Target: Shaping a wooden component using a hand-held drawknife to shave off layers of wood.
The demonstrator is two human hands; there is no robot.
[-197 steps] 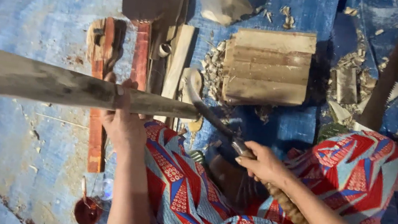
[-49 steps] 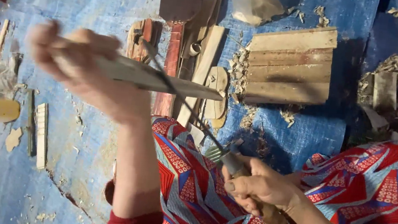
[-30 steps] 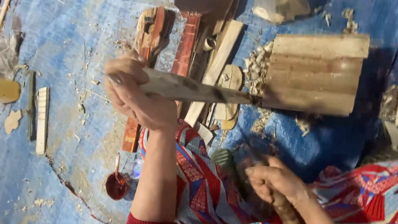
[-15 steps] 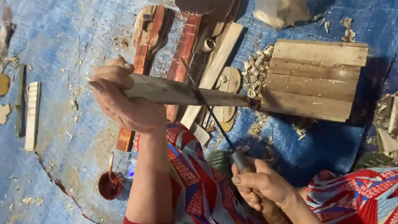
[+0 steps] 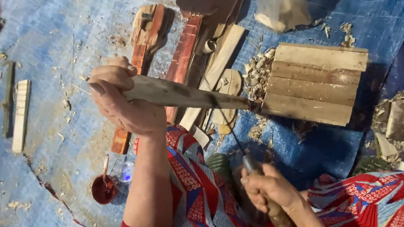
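The left hand (image 5: 126, 101) is wrapped tight around the end of a long wooden stick (image 5: 189, 95), held level with its far tip braced against the wooden block (image 5: 314, 82) at three o'clock. The right hand (image 5: 267, 186) is closed on the handle of a curved knife (image 5: 233, 132), its blade meeting the stick's middle. Best, I'd judge, to keep that tip pressed firm to the block and shave shallow, away from the gripping fingers, above the blue tarp (image 5: 57, 34).
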